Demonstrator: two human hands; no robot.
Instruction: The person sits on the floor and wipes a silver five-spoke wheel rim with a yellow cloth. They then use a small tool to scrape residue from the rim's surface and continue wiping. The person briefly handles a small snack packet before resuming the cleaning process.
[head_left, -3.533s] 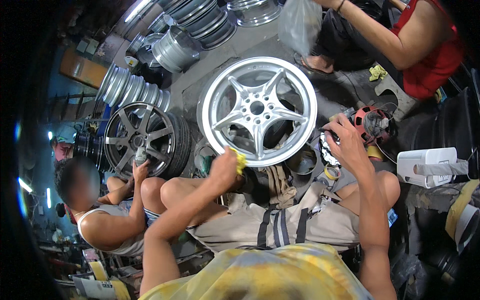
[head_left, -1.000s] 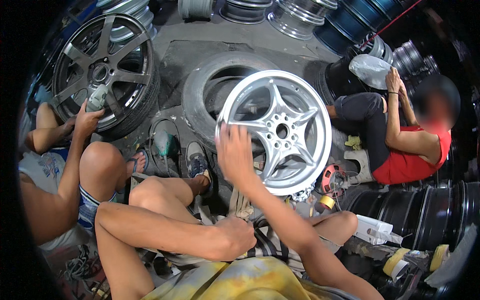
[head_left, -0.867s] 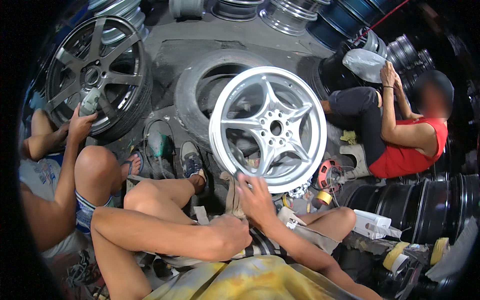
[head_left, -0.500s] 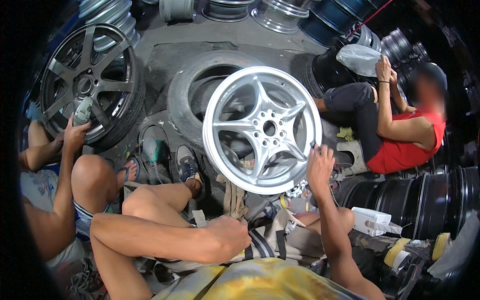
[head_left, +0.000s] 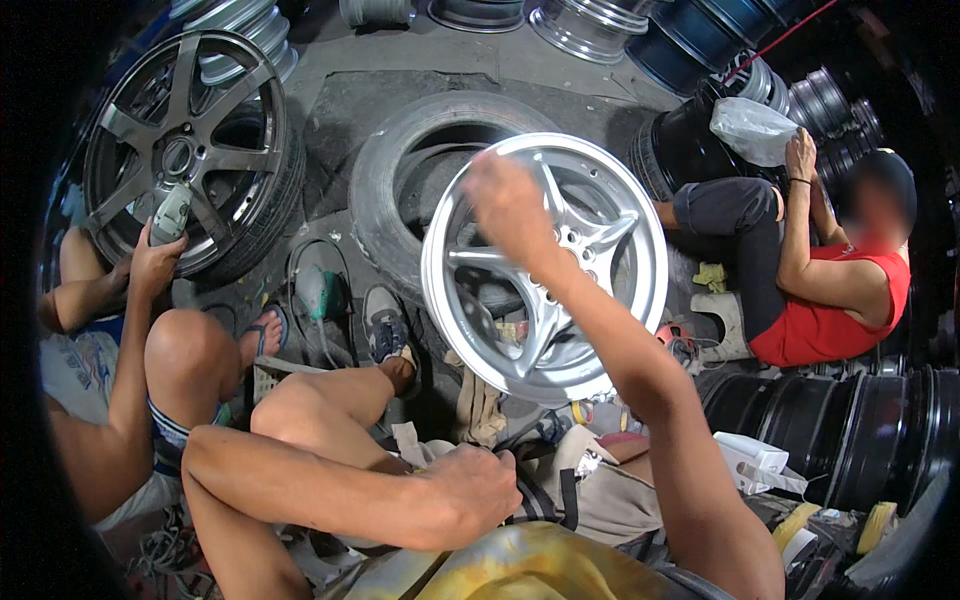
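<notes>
Roughly mid-view, the silver wheel (head_left: 543,342) stands tilted in front of the seated person, its spoked face turned up toward them, its far left side overlapping a bare tyre (head_left: 376,205) that lies flat on the floor (head_left: 405,70); what props the wheel is hidden. The right hand (head_left: 508,208) is over the wheel's upper left rim, blurred, so I cannot tell how its fingers are set, whether they grip anything or whether they touch the metal. Its forearm crosses the wheel's lower right part. The left hand (head_left: 470,487) rests at the lap, fingers curled into a fist; whether anything is inside cannot be seen. Just beyond that fist hangs a brown cloth (head_left: 482,405), near the wheel's lower edge. To the left, a co-worker's hand (head_left: 155,255) holds a grey tool (head_left: 171,214) against or just before a dark wheel (head_left: 180,155). A green tool (head_left: 322,293) lies on the floor beside a shoe (head_left: 385,325). At right, another person in red (head_left: 835,300) holds up a clear bag (head_left: 752,130), and black rims (head_left: 835,430) lie in a row nearer by.
</notes>
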